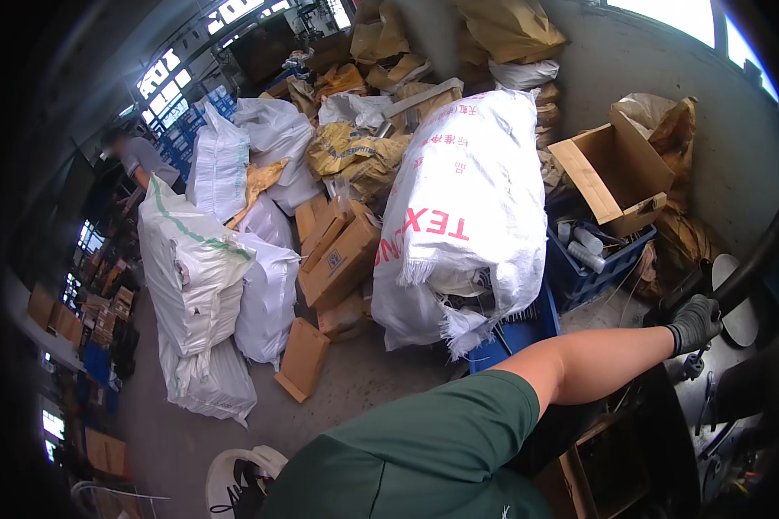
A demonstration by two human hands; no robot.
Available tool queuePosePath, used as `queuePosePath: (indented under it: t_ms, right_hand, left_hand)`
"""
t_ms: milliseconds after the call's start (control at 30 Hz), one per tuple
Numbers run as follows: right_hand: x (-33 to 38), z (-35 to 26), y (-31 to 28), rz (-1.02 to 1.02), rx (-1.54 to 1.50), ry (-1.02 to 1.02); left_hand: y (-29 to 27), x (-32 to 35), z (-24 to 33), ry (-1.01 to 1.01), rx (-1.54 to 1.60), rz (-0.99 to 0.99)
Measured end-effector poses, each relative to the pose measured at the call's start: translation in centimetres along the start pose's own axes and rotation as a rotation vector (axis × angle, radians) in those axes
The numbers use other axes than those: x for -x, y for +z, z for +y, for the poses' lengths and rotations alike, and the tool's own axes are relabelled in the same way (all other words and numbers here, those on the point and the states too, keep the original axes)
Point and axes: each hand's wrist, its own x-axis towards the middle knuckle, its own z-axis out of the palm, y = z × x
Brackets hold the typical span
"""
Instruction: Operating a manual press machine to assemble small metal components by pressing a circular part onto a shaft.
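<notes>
Black bar (760, 270) at 3 o'clock; left hand (695, 325) at its lower end, apparently touching. Stage of work: cannot tell; only hand at bar shows. Gloved fingers (705, 313) curled, narrow; firm grip on bar, cannot tell. Right hand out of view. Outward: blue crate (571, 281) at 3, open carton (587, 169) at 2.

One hand (697, 322) shows at the right. The centre has one big sack (472, 186); the left has at least six white sacks (190, 259). There are two blue crates, a right crate (610, 281) and a near crate (530, 327); at least two white rolls (587, 257); one open box (610, 177) right; one bucket (223, 484) near left; one person (150, 159) far left.
</notes>
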Motion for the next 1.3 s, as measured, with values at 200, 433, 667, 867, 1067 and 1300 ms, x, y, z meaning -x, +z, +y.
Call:
queuePosePath:
  t_ms: [200,433,667,867,1067,1300]
  right_hand:
    - [-2.3,-2.5,-1.0,0.114,0.144,-0.063]
    - [-5.4,-2.6,-4.1,0.318,0.335,-0.125]
    - [-8.7,-0.2,-9.2,0.587,0.575,-0.338]
    - [-8.1,-3.2,-9.4,0.915,0.664,-0.251]
    - [-7.3,-6.3,-8.0,0.993,0.627,-0.095]
    - [-5.0,-10.6,-10.4,1.245,0.098,-0.351]
  left_hand:
    - [-0.7,-0.7,-0.2,-0.041,0.070,-0.005]
    - [-1.3,0.2,2.1,0.156,-0.035,-0.088]
    - [-0.4,0.7,1.8,0.247,0.033,-0.192]
    - [0.9,0.0,-0.3,0.267,0.053,-0.454]
    - [1.4,0.4,0.2,0.001,0.279,-0.654]
    - [1.6,0.6,0.6,-0.102,0.369,-0.739]
